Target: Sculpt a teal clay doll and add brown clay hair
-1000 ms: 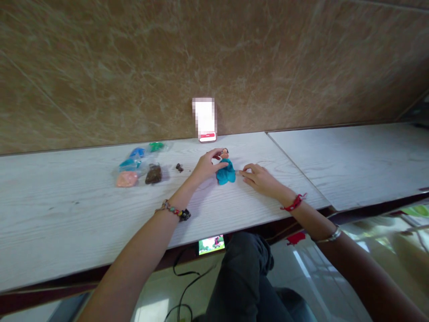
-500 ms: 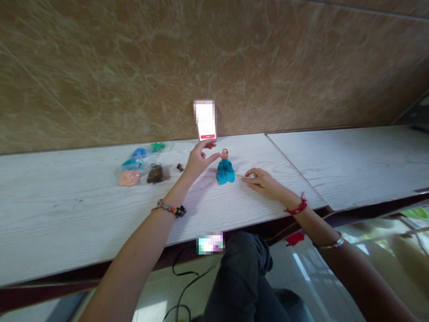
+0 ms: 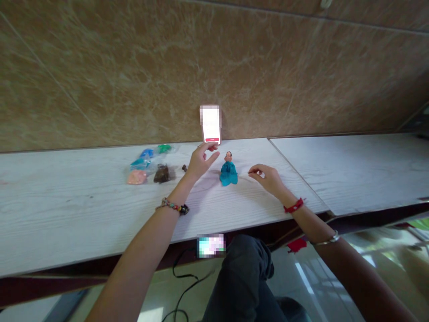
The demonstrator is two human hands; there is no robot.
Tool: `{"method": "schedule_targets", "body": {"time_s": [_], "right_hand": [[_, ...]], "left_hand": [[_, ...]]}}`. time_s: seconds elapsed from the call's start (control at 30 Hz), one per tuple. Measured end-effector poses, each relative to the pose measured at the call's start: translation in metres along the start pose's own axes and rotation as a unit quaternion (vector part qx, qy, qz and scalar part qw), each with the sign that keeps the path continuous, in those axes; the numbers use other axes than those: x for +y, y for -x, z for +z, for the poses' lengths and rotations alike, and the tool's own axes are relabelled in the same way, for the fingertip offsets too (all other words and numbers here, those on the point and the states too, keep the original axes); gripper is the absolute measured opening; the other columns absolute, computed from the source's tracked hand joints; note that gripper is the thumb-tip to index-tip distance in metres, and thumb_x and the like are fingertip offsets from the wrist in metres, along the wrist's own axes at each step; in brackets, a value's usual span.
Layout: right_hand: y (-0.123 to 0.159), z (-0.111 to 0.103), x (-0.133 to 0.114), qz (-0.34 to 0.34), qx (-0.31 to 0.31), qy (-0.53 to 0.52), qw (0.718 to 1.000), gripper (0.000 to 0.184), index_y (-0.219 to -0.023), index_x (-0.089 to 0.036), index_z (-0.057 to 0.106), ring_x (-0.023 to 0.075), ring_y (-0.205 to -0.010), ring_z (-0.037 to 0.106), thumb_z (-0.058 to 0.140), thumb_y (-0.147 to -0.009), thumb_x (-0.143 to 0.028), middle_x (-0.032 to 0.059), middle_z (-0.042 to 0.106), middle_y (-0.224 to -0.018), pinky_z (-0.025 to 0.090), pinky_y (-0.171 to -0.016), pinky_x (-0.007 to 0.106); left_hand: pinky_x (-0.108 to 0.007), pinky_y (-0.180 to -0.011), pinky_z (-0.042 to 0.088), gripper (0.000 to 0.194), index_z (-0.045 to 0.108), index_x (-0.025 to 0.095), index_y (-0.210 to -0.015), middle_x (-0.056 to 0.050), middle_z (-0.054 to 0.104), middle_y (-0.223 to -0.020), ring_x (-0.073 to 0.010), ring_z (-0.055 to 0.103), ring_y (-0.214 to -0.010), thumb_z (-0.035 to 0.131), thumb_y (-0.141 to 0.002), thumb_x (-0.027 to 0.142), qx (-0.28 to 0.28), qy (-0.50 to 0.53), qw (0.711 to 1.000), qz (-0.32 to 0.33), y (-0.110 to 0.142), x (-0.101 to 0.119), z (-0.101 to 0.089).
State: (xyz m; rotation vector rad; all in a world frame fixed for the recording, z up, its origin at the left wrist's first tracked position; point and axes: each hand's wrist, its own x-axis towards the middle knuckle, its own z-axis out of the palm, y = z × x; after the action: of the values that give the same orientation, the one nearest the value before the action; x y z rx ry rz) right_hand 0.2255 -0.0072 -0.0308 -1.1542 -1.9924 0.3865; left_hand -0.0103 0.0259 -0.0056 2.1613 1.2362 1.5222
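Observation:
A small clay figure (image 3: 228,172) in a turquoise dress, with a peach head and dark hair, stands upright on the white tabletop. To its left is my left hand (image 3: 201,161), open, thumb and fingers apart with nothing visible between them. My right hand (image 3: 266,176) is on the figure's other side, thumb and fingertips pinched together. Whatever is in the pinch is too small to name; only a dark speck shows at the tips. Behind my left wrist sits a small brown lump of clay (image 3: 184,168).
Bags of peach clay (image 3: 136,177), brown clay (image 3: 162,173), blue clay (image 3: 146,154) and green clay (image 3: 164,148) lie at the left. A lit phone (image 3: 212,125) leans on the brown wall behind the figure. Another lit screen (image 3: 211,246) is below the table edge.
My left thumb no longer touches the figure and is now a little apart from it. My right fingers have pinched closer together; the thin pale thing at their tips no longer shows.

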Motion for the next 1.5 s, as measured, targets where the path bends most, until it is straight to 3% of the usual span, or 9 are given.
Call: {"method": "schedule_targets", "body": {"time_s": [0.13,0.27,0.43,0.53,0.67,0.83,1.03,1.2,1.5], "right_hand": [[-0.017,-0.004,-0.023,-0.004,0.051,-0.091,0.995,0.017,-0.084,-0.018,0.065,0.0131,-0.069,0.058,0.054,-0.075,-0.029,0.0033,0.067,-0.079,0.045,-0.064,0.026],[-0.029,-0.005,-0.03,-0.03,0.014,0.018,0.999,0.019,-0.074,-0.018,0.066,0.0125,-0.064,0.055,0.051,-0.079,-0.029,0.0029,0.064,-0.071,0.042,-0.059,0.025],[-0.016,0.007,0.006,-0.052,-0.076,0.163,0.982,0.015,-0.078,-0.018,0.068,0.0156,-0.075,0.055,0.053,-0.079,-0.02,0.0068,0.062,-0.084,0.043,-0.069,0.029],[0.004,0.006,0.018,-0.078,-0.127,0.248,0.957,0.021,-0.093,-0.02,0.066,0.0199,-0.087,0.053,0.047,-0.083,-0.021,0.009,0.061,-0.097,0.042,-0.073,0.033],[0.023,-0.004,0.008,-0.105,-0.171,0.312,0.929,0.033,-0.115,-0.02,0.054,0.0244,-0.099,0.048,0.039,-0.087,-0.03,0.0103,0.053,-0.118,0.04,-0.075,0.039],[0.024,-0.005,-0.006,-0.077,-0.174,0.34,0.921,0.039,-0.121,-0.022,0.047,0.0264,-0.101,0.046,0.03,-0.089,-0.035,0.0077,0.043,-0.133,0.039,-0.073,0.04],[0.039,-0.011,-0.01,-0.099,-0.186,0.331,0.92,0.039,-0.124,-0.022,0.045,0.0246,-0.102,0.046,0.031,-0.089,-0.032,0.0062,0.046,-0.13,0.037,-0.077,0.04],[0.033,-0.002,-0.011,-0.063,-0.164,0.295,0.939,0.038,-0.121,-0.02,0.048,0.0247,-0.101,0.048,0.032,-0.089,-0.03,0.007,0.049,-0.128,0.039,-0.074,0.039],[0.016,0.008,-0.004,-0.031,-0.118,0.24,0.963,0.026,-0.104,-0.018,0.061,0.0191,-0.086,0.056,0.045,-0.084,-0.022,0.0083,0.064,-0.091,0.041,-0.076,0.032]], "left_hand": [[-0.021,-0.053,0.036,0.022,0.059,0.02,-0.097,-0.003,0.063,-0.091,-0.0109,0.055,-0.079,0.049,-0.081,0.029,0.048,-0.008,0.999,-0.018,-0.004,0.006,-0.006],[-0.021,-0.059,0.04,0.022,0.06,0.018,-0.094,-0.004,0.064,-0.092,-0.0115,0.056,-0.08,0.045,-0.083,0.03,0.068,-0.01,0.995,-0.068,-0.006,0.003,-0.01],[-0.026,-0.073,0.044,0.018,0.059,0.019,-0.088,-0.003,0.064,-0.088,-0.0123,0.056,-0.079,0.045,-0.081,0.027,0.022,-0.047,0.996,-0.074,-0.001,-0.012,0.0],[-0.028,-0.076,0.044,0.018,0.06,0.018,-0.086,-0.003,0.064,-0.087,-0.0133,0.056,-0.078,0.045,-0.081,0.025,-0.016,-0.07,0.995,-0.068,0.002,-0.016,0.009],[-0.029,-0.075,0.044,0.019,0.061,0.016,-0.086,-0.005,0.064,-0.088,-0.014,0.056,-0.078,0.045,-0.081,0.025,-0.047,-0.085,0.993,-0.061,0.004,-0.014,0.015],[-0.03,-0.075,0.044,0.02,0.061,0.015,-0.088,-0.005,0.064,-0.087,-0.0147,0.056,-0.078,0.045,-0.081,0.025,-0.072,-0.092,0.992,-0.047,0.005,-0.013,0.015],[-0.031,-0.076,0.044,0.02,0.061,0.017,-0.087,-0.005,0.064,-0.088,-0.0151,0.056,-0.078,0.044,-0.081,0.025,-0.073,-0.107,0.991,-0.044,0.004,-0.015,0.014],[-0.032,-0.077,0.044,0.021,0.061,0.017,-0.087,-0.005,0.064,-0.087,-0.0158,0.056,-0.078,0.044,-0.08,0.027,-0.092,-0.122,0.988,-0.037,0.005,-0.017,0.013],[-0.03,-0.075,0.044,0.019,0.062,0.017,-0.086,-0.006,0.065,-0.088,-0.0167,0.056,-0.08,0.045,-0.079,0.025,-0.098,-0.132,0.985,-0.054,0.003,-0.021,0.011]]}}
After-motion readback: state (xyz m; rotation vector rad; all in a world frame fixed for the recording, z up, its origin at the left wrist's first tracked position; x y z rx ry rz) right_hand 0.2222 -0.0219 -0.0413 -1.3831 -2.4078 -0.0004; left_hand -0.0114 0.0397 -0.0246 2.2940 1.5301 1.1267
